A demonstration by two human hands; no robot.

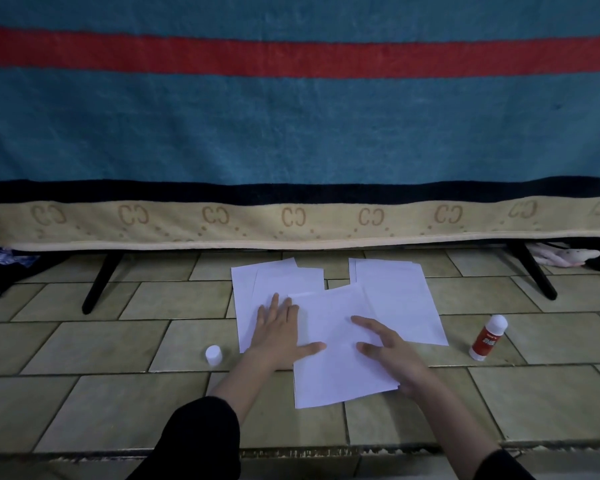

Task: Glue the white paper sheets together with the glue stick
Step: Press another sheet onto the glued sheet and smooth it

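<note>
- Thin white paper sheets (340,344) lie on the tiled floor (118,393) in a loose overlapping spread; the nearest sheet sits on top, a left pile and a right pile fan out behind it towards the far edge.
- Handling, as judged: the sheets are very light and limp; they likely slide readily over each other and over the glazed tiles; they crease or dog-ear easily, so flat palm pressure suits them better than a pinch.
- Where to hold, as judged: press flat near the overlap to pin the sheets; lift only by a free corner or edge, e.g. the near corner of the top sheet.
- Left hand (279,329) rests flat on the left pile, fingers straight and spread, thumb reaching onto the top sheet; it holds nothing.
- Right hand (390,355) lies on the top sheet, fingers extended and splayed wide; slightly blurred; it appears to press or smooth, grips nothing.
- Appearance of sheets: plain, unmarked, matte white; edges straight; no visible wrinkles; glue traces cannot be told at this resolution.
- Red-and-white cylindrical glue stick (488,337) stands on the floor, leaning, near the right pile but apart from it; its tip is white and rounded.
- Small white plastic cap (214,355) stands on the floor just left of the left pile, well apart from the stick; presumably the stick is uncapped.
- Behind: a blue blanket with red stripe (291,116) hangs over a black-legged frame.
</note>
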